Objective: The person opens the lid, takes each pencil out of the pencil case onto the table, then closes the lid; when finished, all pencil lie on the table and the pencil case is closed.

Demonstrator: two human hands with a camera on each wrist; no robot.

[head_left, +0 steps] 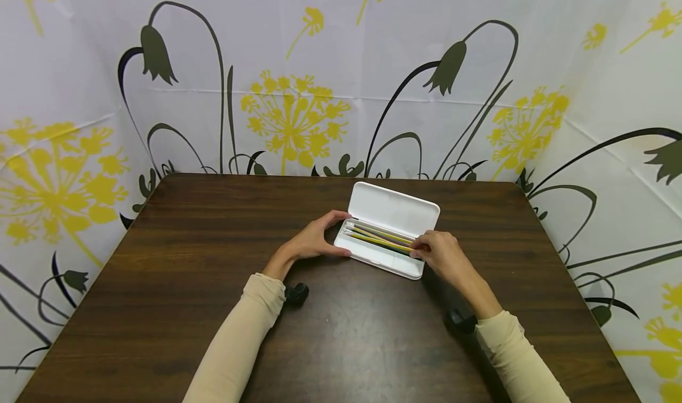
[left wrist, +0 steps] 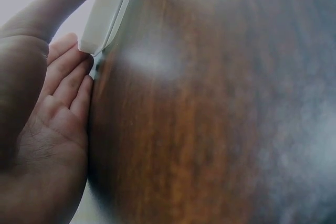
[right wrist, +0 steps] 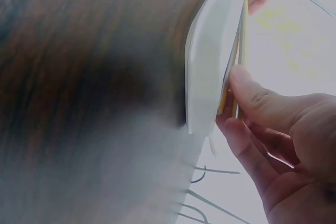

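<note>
An open white pencil case [head_left: 395, 209] lies mid-table, its lid tilted back, with several yellow and dark pencils [head_left: 379, 237] in the tray. My left hand [head_left: 333, 235] grips the case's left end, thumb behind and fingers in front. In the left wrist view the left hand [left wrist: 63, 87] lies against the case corner [left wrist: 107, 19]. My right hand [head_left: 419, 250] pinches the pencils at their right end. The right wrist view shows the right hand [right wrist: 247, 103] with its thumb and fingers closed on the pencils [right wrist: 243, 30] beside the case wall [right wrist: 210, 61].
The case sits on a dark brown wooden table [head_left: 213, 308]. A white curtain with yellow and dark flowers [head_left: 293, 113] closes in the back and both sides. Black wrist mounts [head_left: 296, 293] sit under both forearms.
</note>
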